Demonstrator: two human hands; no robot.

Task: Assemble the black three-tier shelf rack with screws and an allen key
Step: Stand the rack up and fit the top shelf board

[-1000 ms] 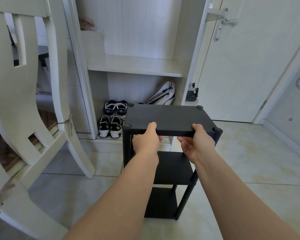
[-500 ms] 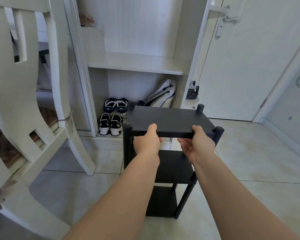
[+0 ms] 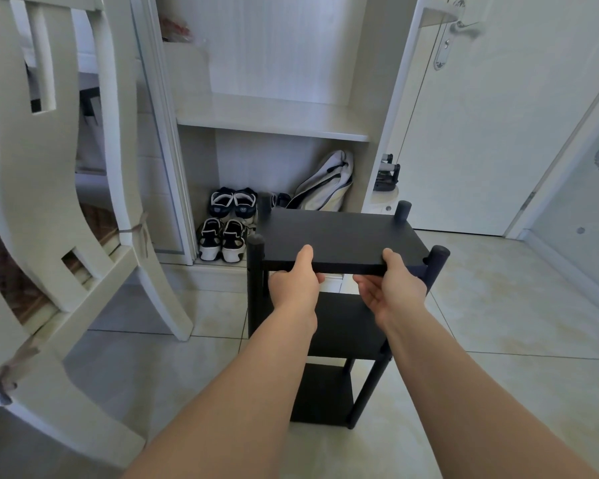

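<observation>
Right now you have both hands on the black three-tier rack (image 3: 346, 323), which stands upright on the pale tiled floor (image 3: 498, 305) directly in front of you, just before the open cupboard. Your left hand (image 3: 296, 281) grips the front edge of the top panel (image 3: 339, 236) near its left end, thumb lying flat on the surface and fingers curled underneath. Your right hand (image 3: 393, 288) grips the same edge further right in the same way, thumb on top, fingers hooked below. The rounded tips of the corner posts rise above the panel: front left post (image 3: 255, 250), front right post (image 3: 438, 261) and rear right post (image 3: 403, 210) are plain to see. Under the panel the middle shelf and the bottom shelf (image 3: 322, 395) sit between the posts. Behind the rack, the cupboard's lower bay holds two pairs of shoes (image 3: 227, 203) and a slumped white bag (image 3: 325, 183). A white chair (image 3: 49, 167) fills your left side, and a white door (image 3: 481, 115) stands to the right.
</observation>
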